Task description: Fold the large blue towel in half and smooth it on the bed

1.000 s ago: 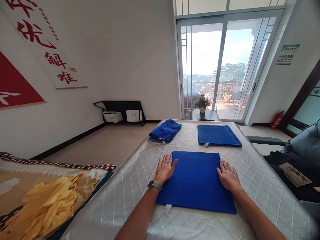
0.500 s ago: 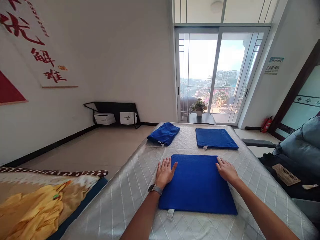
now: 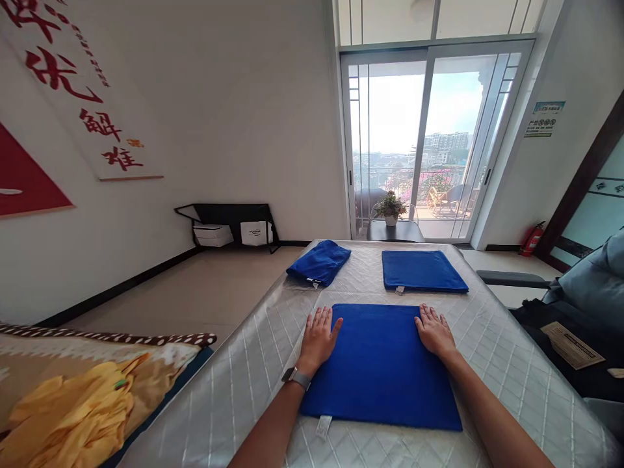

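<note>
Obs. as follows: at the far end, a tall grey-framed sliding glass door [image 3: 423,117]; before me, a wide silver-grey quilted cover [image 3: 234,403] w/ diamond stitching. On it, nearest me and approx. centred between my arms, lies a flat, rectangular royal-blue fabric piece [image 3: 380,370], laid smooth. Beyond it, to the R, a smaller-looking rectangular blue fabric piece [image 3: 423,270], also flat; far L, a rumpled blue fabric bundle [image 3: 319,261], apart from the other two. My L hand [image 3: 316,341]: palm down, spread flat, fingers straight and near together, thumb out over the near piece's L edge; nothing gripped. My R hand [image 3: 435,333]: palm down, open, fingers slightly parted, at same piece's far R corner, straddling the edge; no grip seen. Undersides hidden; can't tell pressure. L wrist: square-faced watch [image 3: 296,376], grey band. Smallest item: white fabric tag [image 3: 324,426], projecting from near edge, L end.
</note>
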Demonstrator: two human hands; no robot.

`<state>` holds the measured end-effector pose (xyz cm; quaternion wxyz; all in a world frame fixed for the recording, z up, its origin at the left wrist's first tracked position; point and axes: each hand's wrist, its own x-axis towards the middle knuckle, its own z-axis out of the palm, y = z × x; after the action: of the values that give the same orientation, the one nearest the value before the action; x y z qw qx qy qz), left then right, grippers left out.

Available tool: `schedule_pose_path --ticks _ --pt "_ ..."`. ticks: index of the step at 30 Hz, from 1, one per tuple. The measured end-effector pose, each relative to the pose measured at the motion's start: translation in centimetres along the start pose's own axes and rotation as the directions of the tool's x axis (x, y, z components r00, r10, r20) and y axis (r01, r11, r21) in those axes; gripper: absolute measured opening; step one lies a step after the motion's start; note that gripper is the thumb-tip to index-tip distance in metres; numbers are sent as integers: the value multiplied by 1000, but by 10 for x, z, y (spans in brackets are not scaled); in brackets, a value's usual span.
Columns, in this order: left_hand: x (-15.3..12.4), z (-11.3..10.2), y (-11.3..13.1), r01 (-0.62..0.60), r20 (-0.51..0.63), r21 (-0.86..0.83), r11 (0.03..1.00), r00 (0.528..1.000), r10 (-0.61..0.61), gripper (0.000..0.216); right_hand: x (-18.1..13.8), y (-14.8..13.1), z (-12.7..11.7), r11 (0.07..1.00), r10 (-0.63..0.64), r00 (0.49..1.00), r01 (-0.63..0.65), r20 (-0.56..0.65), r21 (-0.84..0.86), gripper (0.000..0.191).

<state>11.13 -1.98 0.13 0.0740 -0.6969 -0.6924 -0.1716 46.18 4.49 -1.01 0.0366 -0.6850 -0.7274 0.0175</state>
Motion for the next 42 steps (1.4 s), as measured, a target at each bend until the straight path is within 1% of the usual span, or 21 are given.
schedule_pose_path --ticks 2,3,4,5,7,9,10,11,12,15,16,19,22,25,27,30,32,35,38,42 --pt "-5 -10 21 -89 5 -71 993 996 90 68 0 0 0 1000 -3 1000 3 -8 8 64" --pt "-11 -16 35 -163 18 -113 980 986 166 65 0 0 1 1000 -4 1000 4 -14 12 64" --pt "-18 -21 51 -249 34 -155 956 966 257 63 0 0 1 1000 -5 1000 6 -19 16 64" --pt "-27 -26 68 -341 51 -195 920 933 356 61 0 0 1 1000 -7 1000 8 -24 21 64" --pt "-46 -35 102 -511 75 -271 816 834 547 60 0 0 2 1000 -12 999 13 -34 28 64" --pt "-59 -38 133 -617 86 -342 709 730 678 62 0 0 2 999 -16 999 18 -40 34 64" --pt "-60 -38 147 -639 86 -367 676 701 708 63 0 0 1 999 -19 999 20 -43 33 64" --pt "-58 -36 159 -641 83 -383 665 693 716 64 -1 0 1 999 -23 999 24 -45 30 64" --pt "-52 -32 171 -625 79 -391 676 709 701 65 -1 1 1 999 -27 999 28 -46 25 63" --pt "-17 -11 204 -513 58 -410 755 811 582 67 -4 5 2 998 -64 997 63 -51 -19 60" --pt "-4 -2 215 -477 55 -426 769 835 548 67 -5 7 3 996 -84 995 82 -52 -40 60" --pt "30 23 239 -412 54 -480 775 867 495 70 -7 12 7 986 -142 988 136 -55 -97 62" --pt "45 41 249 -353 96 -501 790 885 456 74 -7 13 9 984 -146 987 138 -65 -114 64" --pt "48 50 244 -295 174 -481 826 891 419 75 -6 11 7 988 -124 990 117 -66 -99 63" --pt "47 53 234 -293 206 -437 850 888 412 76 -5 8 5 992 -101 993 97 -57 -79 62" --pt "48 54 213 -309 214 -365 878 890 402 76 -3 4 2 998 -57 997 55 -46 -38 61" --pt "50 53 193 -296 191 -338 893 908 374 77 -3 2 0 999 -37 999 36 -39 -14 63" --pt "52 50 153 -263 150 -299 917 936 318 76 -2 0 -3 1000 -18 1000 18 -25 16 65" --pt "53 45 103 -227 144 -216 950 955 261 76 -2 0 -4 1000 -12 1000 12 -15 25 64" --pt "49 37 35 -136 152 -94 986 977 150 74 -2 1 -3 1000 -14 1000 14 -18 9 64"
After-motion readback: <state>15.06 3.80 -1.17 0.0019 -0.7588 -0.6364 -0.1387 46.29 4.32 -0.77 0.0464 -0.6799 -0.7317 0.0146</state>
